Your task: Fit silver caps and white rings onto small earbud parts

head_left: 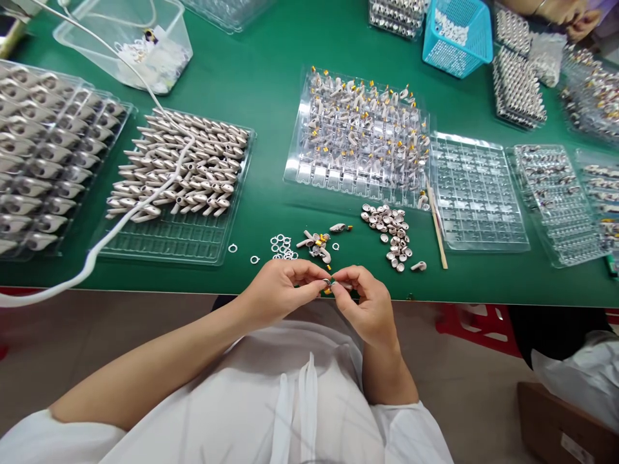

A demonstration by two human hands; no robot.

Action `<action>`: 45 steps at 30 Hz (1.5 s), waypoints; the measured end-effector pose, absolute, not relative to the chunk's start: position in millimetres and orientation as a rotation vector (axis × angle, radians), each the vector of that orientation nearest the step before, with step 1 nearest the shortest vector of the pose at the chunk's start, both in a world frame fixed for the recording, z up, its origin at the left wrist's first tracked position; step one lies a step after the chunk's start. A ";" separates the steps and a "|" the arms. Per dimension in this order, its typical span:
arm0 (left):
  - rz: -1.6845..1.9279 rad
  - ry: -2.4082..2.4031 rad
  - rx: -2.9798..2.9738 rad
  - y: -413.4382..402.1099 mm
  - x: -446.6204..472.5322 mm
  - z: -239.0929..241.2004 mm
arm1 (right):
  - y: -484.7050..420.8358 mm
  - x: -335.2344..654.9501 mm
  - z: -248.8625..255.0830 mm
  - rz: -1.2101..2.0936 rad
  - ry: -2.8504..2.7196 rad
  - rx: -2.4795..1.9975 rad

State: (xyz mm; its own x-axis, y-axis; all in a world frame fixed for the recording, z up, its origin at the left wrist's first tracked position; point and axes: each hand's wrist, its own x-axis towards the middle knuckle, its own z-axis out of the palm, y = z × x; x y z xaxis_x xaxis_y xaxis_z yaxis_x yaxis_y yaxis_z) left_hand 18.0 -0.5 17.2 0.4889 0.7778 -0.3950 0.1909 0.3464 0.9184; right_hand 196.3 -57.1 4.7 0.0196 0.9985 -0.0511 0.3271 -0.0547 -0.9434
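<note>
My left hand (278,290) and my right hand (366,304) meet at the table's front edge, fingertips pinched together. Between them is a small earbud part (329,283) with a dark face and a bit of orange, mostly hidden by the fingers. Just beyond lies a little heap of earbud pieces (318,245) with orange tabs. White rings (280,247) are scattered to its left. Another earbud piece (340,227) rests behind the heap. Farther right is a pile of round, cup-like earbud shells (389,225), with a single stemmed piece (418,265) beside it.
A clear tray (309,173) holds orange-tabbed earbud pieces. Left, a white cable (140,206) crosses a tray of stemmed shells (169,245). A wooden stick (437,225) lies beside a transparent tray (478,193). Behind are a plastic tub (116,51), a blue basket (457,55) and another person's hand (583,24).
</note>
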 end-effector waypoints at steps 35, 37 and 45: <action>0.534 1.026 1.337 -4.1 9.6 13.6 | -51.3 192.4 13.9 0.650 -1.863 -1.494; 0.544 1.018 1.341 -4.3 9.8 13.7 | -52.4 190.8 12.8 0.585 -1.888 -1.511; 0.572 1.069 1.426 -8.1 9.0 13.2 | -54.8 180.7 10.2 0.431 -1.954 -1.495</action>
State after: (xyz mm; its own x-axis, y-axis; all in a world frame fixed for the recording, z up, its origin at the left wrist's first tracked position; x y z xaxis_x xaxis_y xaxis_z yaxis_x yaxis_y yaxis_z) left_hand 9.0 -8.1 13.2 0.4560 0.8559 -0.2439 0.2721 0.1268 0.9539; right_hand 180.7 -54.8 10.2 -0.1550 0.9462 0.2842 0.7390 0.3019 -0.6023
